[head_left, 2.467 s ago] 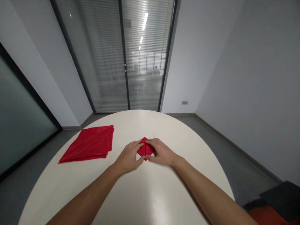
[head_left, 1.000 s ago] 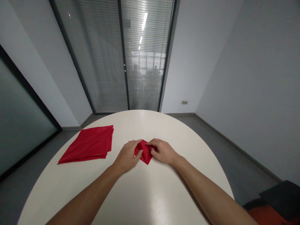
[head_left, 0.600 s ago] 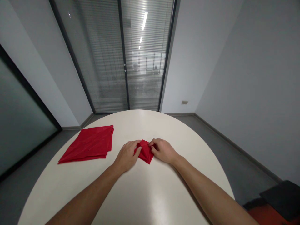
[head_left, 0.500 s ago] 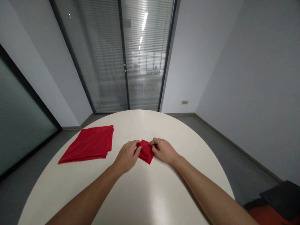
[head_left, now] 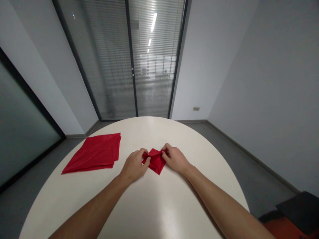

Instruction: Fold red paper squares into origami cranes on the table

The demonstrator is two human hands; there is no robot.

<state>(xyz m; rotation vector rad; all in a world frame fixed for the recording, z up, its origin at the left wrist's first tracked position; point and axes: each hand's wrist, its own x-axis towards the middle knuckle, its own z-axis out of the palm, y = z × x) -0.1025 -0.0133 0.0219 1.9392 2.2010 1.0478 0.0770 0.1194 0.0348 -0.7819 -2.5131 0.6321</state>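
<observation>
A small folded piece of red paper (head_left: 158,163) lies on the white table between my hands, one corner pointing toward me. My left hand (head_left: 136,163) pinches its left side between thumb and fingers. At the upper right side, my right hand (head_left: 174,157) grips the edge in a pinch. A raised fold runs across the paper between the two grips, and its far tip sticks up beyond that fold. The fingertips hide both side corners.
To the left lies a stack of larger red sheets (head_left: 96,152) with uneven edges. The round white table (head_left: 149,127) ends before a glass partition with blinds (head_left: 154,83). A black and orange-red object (head_left: 299,212), partly cut off, stands at the lower right.
My hands have drawn slightly apart, the right one a little up. The paper's upper part has opened wider, with a fold now stretched between the fingers.
</observation>
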